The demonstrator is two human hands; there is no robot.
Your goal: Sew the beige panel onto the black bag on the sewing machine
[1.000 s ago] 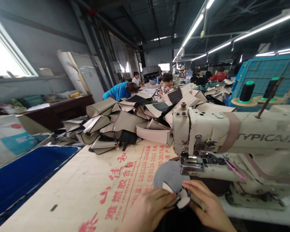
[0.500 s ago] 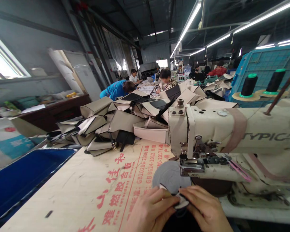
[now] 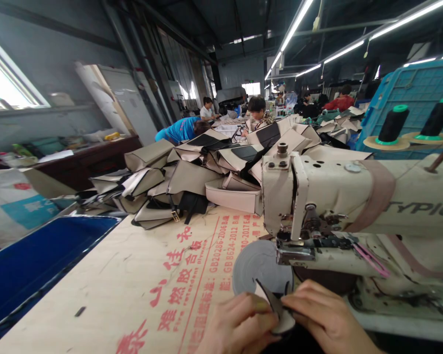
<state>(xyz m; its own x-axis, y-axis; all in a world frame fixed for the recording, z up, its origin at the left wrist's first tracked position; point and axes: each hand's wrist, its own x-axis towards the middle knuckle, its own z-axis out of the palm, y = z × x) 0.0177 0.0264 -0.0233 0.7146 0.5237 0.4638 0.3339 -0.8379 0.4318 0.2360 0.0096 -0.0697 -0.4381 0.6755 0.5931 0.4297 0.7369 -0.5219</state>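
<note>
At the bottom of the view, my left hand (image 3: 239,322) and my right hand (image 3: 325,314) are both closed on a small beige, black-edged piece of bag material (image 3: 285,320). The piece is bent, with one pointed flap sticking up between my hands. My fingers hide part of it. Just beyond lies a grey coiled roll of tape (image 3: 257,265), flat on the plywood table (image 3: 133,290). The sewing machine (image 3: 332,196) stands to the right, its narrow arm (image 3: 328,258) above and beyond my right hand.
Beige bags with black parts (image 3: 192,179) are heaped at the table's far end. A blue bin (image 3: 33,275) borders the left edge. Black thread spools (image 3: 393,125) stand by a blue crate (image 3: 424,88). Several people are farther back, one in a blue top (image 3: 180,130).
The small piece has been turned in my hands, so its flap now stands up more. Both hands have shifted slightly right and down in view. The scene has shifted a little with my head.
</note>
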